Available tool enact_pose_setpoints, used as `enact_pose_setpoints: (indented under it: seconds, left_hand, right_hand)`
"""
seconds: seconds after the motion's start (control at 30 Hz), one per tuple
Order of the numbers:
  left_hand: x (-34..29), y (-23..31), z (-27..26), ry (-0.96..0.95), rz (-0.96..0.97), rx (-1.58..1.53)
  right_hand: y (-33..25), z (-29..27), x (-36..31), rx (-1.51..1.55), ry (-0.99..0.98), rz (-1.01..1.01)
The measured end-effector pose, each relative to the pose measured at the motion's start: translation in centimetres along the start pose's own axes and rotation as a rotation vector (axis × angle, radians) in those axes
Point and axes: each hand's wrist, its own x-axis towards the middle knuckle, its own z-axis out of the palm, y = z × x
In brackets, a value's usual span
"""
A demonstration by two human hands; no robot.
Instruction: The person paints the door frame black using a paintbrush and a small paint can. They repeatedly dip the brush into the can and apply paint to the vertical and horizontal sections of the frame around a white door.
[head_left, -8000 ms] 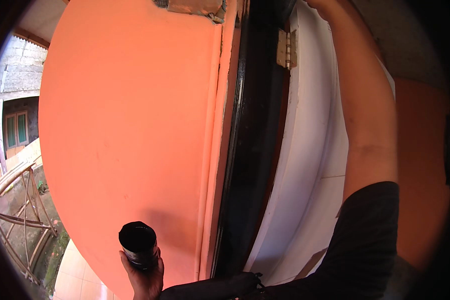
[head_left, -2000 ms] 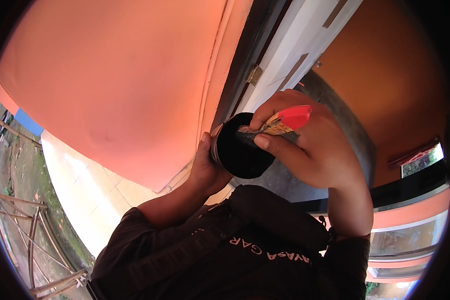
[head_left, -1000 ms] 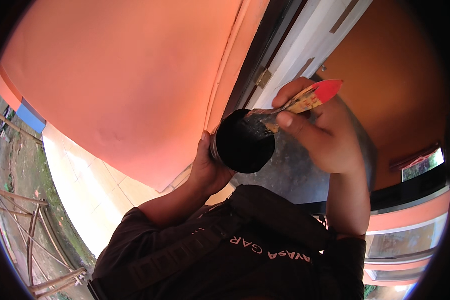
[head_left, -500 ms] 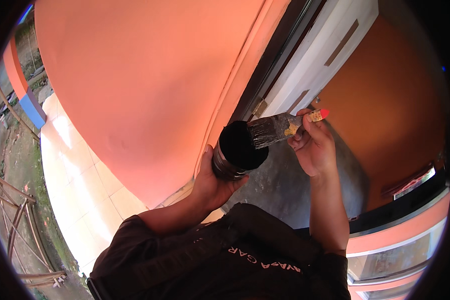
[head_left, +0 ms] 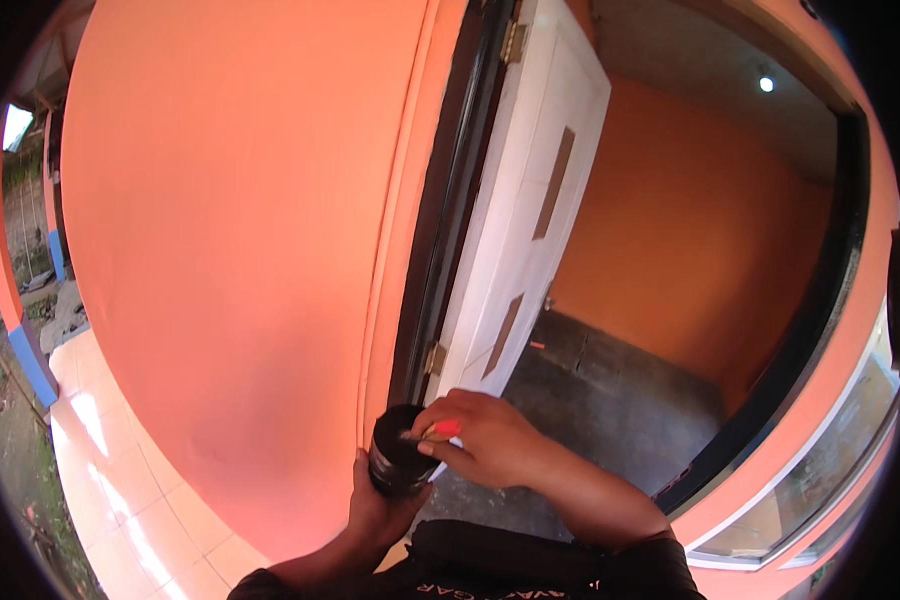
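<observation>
My left hand (head_left: 378,518) is wrapped round a dark cylindrical paint can (head_left: 388,468), holding it low beside the door frame. My right hand (head_left: 490,440) grips a paintbrush (head_left: 443,430) by its handle, whose red end sticks out past the fingers. The brush points down at the can's mouth; its bristles are hidden by the hand and the can. Just beyond the can rises a black-painted door frame (head_left: 442,230), bordered by an orange wall (head_left: 240,240).
A white door (head_left: 535,190) stands swung inward on hinges (head_left: 435,357). Behind it lie a grey floor (head_left: 610,400) and an orange inner wall (head_left: 690,240). Pale tiles (head_left: 120,480) run along the left, near a blue-based post (head_left: 32,362). A window (head_left: 790,510) is at the right.
My right hand has brought the paintbrush down to the can from above its rim. Both hands now appear lower in view, and the view has tilted up toward the door frame.
</observation>
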Motion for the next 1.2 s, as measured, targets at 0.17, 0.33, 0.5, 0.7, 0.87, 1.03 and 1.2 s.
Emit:
enact_pose_setpoints:
  seconds: [0.17, 0.33, 0.5, 0.7, 0.87, 1.03, 1.2]
  left_hand:
    - [0.8, -0.4, -0.5, -0.022, -0.053, 0.019]
    - [1.8, -1.6, -2.3, -0.086, -0.019, -0.031]
    - [1.5, -1.8, -2.3, -0.040, -0.014, -0.037]
    - [1.8, -3.0, -2.4, -0.065, -0.026, -0.014]
    - [1.6, -3.0, -2.7, -0.088, 0.214, 0.441]
    - [-0.1, -1.0, 0.5, 0.061, 0.067, -0.018]
    - [1.9, -0.9, 1.2, -0.015, 0.125, 0.205]
  right_hand:
    - [1.7, 1.3, -0.8, -0.262, 0.049, -0.166]
    - [1.1, 1.3, -1.9, -0.356, 0.082, -0.241]
    - [0.7, 0.9, -2.6, 0.026, 0.088, 0.002]
    - [1.2, 1.9, -3.5, 0.551, 0.087, 0.345]
    - [4.6, 3.1, -3.5, 0.814, 0.274, 0.344]
    - [5.8, 4.4, -2.5, 0.871, 0.459, 0.356]
    - [7.4, 3.3, -3.8, 1.107, 0.560, 0.482]
